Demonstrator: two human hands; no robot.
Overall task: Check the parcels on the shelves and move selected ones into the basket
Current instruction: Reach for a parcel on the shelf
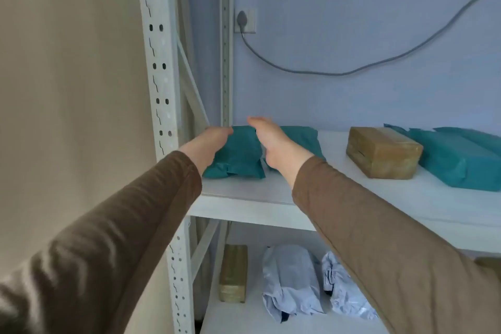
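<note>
here, both arms in brown sleeves reach to the upper shelf [271, 192] of a white metal rack. left hand [207, 145] lies against the left side of a teal parcel [240, 154] at the shelf's left end, close to the rear upright; its fingers curve round the parcel's far left edge, tips hidden behind it, so the hold reads as a grasp. right hand [273, 144] sits at the right side of the same parcel, wrist low, fingers stretched forward and up over the top edge; whether they press or clamp the parcel i cannot tell. the parcel rests on the shelf board between the two hands.

just behind the right hand, a second teal parcel [303, 138] lies on the same board. further right: a brown taped box [383, 156], then a larger teal parcel [458, 160] touching or nearly touching it.

lower shelf [244, 312]: a narrow brown box [233, 272] standing on edge at left, two crumpled pale blue bags [291, 279] beside it, the second [341, 287] partly behind the right sleeve.

back wall: an outlet [245, 20] with a plug, grey cable [339, 72] sagging rightward.
</note>
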